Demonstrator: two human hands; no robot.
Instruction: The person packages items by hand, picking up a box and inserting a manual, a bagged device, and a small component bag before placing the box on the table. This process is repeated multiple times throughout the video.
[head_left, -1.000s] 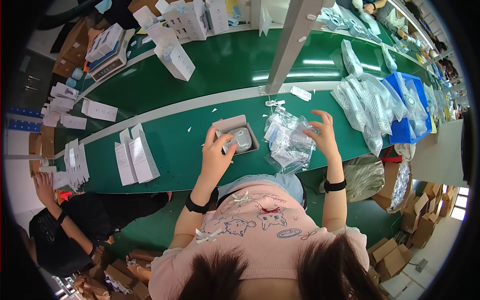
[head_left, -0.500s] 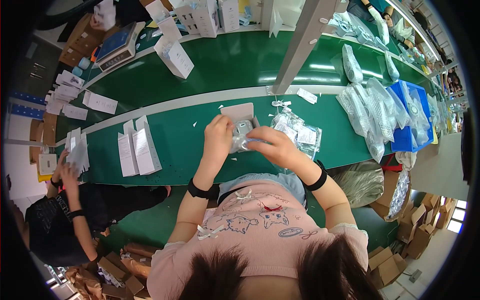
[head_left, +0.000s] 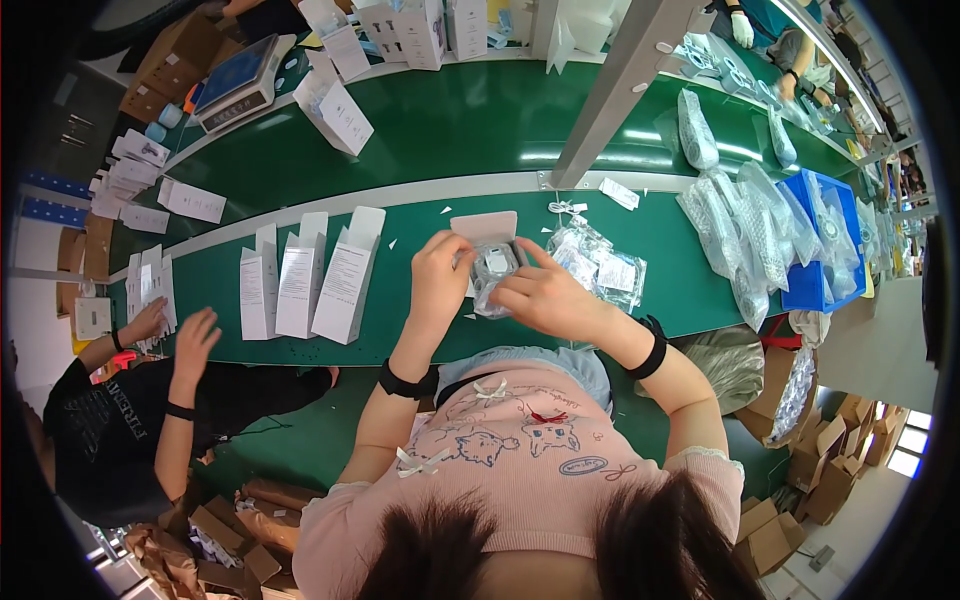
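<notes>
An open white box (head_left: 484,227), its flap raised on the far side, stands between my hands. In its mouth sits a grey device (head_left: 496,261) in a clear plastic bag (head_left: 487,302); some of the bag bunches out toward me. My left hand (head_left: 439,274) is closed on the left side of the box, fingertips next to the bag. My right hand (head_left: 545,293) pinches the bag with thumb and curled fingers, while its index finger reaches along the box's right edge. Just right of it lies a pile of small clear bags with printed papers (head_left: 612,268).
Three tall white boxes (head_left: 297,290) stand left on the green table (head_left: 400,320). A co-worker's hands (head_left: 197,342) are at more boxes farther left. Bubble-wrap pouches (head_left: 735,230) and a blue bin (head_left: 835,285) are at the right. A metal post (head_left: 615,95) rises behind.
The device sits more squarely in the box, and my right index finger has stretched forward. Three tall boxes now show on the left instead of two. The co-worker's hands have moved apart.
</notes>
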